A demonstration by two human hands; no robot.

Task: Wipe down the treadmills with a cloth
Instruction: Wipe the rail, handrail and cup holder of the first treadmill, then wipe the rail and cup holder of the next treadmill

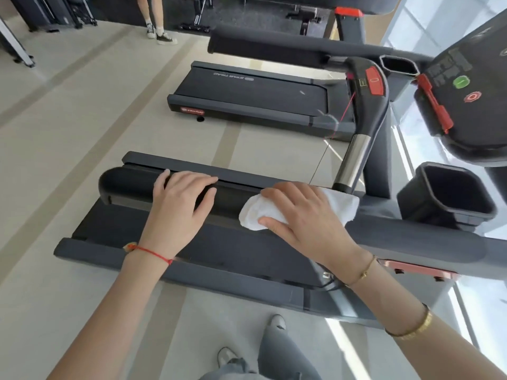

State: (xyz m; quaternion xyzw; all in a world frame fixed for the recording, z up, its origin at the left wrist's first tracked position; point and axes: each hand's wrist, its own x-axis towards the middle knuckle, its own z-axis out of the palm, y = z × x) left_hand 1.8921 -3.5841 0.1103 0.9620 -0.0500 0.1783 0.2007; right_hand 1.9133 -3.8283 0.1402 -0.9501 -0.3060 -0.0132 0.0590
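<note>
I stand beside the near treadmill (192,267), a dark grey machine running left to right. Its padded black handrail (126,185) crosses in front of me. My left hand (178,207) rests on top of that rail with fingers draped over it. My right hand (307,215) presses a crumpled white cloth (343,207) onto the same rail, fingers spread and bent over the cloth. The cloth sticks out on both sides of the hand. A second treadmill (247,91) stands parallel behind the near one.
The near treadmill's console (466,105) with a red safety clip and a black cup holder (450,196) is at the right. A chrome upright (354,160) rises behind the cloth. Another person's legs (156,20) stand at the far left on the beige floor.
</note>
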